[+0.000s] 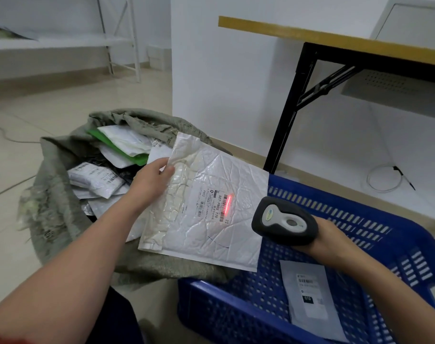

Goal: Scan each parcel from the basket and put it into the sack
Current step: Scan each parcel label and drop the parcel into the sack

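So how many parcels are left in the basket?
1: a grey parcel lies flat on the blue basket's floor, partly beneath the right forearm. Others may be hidden by the arm.

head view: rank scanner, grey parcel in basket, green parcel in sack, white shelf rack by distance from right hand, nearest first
1. scanner: gripped in the right hand.
2. grey parcel: just below it, in the basket.
3. green parcel: left, in the sack.
4. white shelf rack: far back left.
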